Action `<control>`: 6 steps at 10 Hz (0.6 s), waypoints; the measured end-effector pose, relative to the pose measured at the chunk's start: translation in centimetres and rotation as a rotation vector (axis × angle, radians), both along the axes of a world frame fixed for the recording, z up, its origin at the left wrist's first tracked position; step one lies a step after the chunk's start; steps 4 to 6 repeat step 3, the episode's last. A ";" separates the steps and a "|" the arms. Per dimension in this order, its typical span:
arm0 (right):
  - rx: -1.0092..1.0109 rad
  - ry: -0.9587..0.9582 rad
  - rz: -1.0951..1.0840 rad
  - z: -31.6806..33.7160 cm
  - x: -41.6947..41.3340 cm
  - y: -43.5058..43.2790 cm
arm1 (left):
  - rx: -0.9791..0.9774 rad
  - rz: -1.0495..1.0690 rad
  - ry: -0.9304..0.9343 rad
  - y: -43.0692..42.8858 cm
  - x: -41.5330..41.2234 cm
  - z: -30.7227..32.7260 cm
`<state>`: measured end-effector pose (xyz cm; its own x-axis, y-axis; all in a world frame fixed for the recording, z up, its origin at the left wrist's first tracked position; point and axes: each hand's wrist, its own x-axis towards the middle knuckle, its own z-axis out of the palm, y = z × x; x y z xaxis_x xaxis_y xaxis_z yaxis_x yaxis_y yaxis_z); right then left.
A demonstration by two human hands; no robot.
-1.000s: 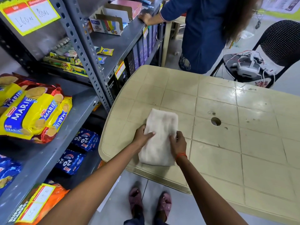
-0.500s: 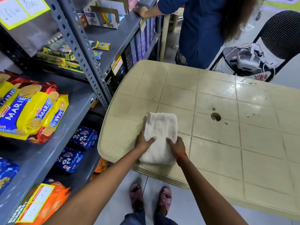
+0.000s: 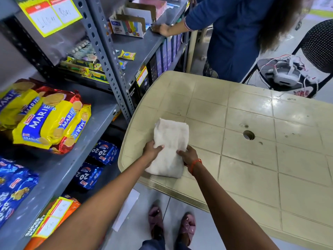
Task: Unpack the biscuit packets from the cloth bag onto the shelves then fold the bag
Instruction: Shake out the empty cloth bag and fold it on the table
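Note:
The white cloth bag (image 3: pixel 170 147) lies folded into a narrow rectangle on the near left corner of the beige plastic table (image 3: pixel 252 159). My left hand (image 3: pixel 153 151) grips its left edge, thumb on top. My right hand (image 3: pixel 188 155) holds its right edge near the lower end. Yellow Marie biscuit packets (image 3: pixel 45 120) lie stacked on the grey shelf (image 3: pixel 72 159) at the left. Blue 20-20 biscuit packets (image 3: pixel 103 152) sit on the shelf below, with more of them at the left edge (image 3: pixel 12 188).
Another person in blue (image 3: pixel 234 37) stands at the far end of the shelf rack, a hand on the upper shelf beside an open cardboard box (image 3: pixel 128 26). A black chair (image 3: pixel 306 69) with a wired device stands beyond the table. The table has a centre hole (image 3: pixel 248 135).
The bag stays folded on the table. Both hands have slid a little along its sides and keep hold of it. The other person's hand has shifted along the upper shelf.

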<state>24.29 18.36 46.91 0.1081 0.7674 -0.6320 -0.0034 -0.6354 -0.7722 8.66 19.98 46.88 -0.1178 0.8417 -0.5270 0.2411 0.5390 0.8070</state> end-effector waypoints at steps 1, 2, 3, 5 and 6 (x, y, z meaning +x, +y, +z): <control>0.023 -0.040 0.054 0.0 -2.2 1.0 | 0.011 0.007 0.084 0.8 -2.4 0.3; -0.027 -0.151 0.162 -0.6 -4.6 1.0 | -0.089 -0.046 0.250 1.3 -5.5 -0.4; -0.052 -0.184 0.164 -0.3 -4.9 1.8 | -0.137 -0.118 0.374 1.6 -5.5 0.3; -0.052 -0.184 0.164 -0.3 -4.9 1.8 | -0.137 -0.118 0.374 1.6 -5.5 0.3; -0.052 -0.184 0.164 -0.3 -4.9 1.8 | -0.137 -0.118 0.374 1.6 -5.5 0.3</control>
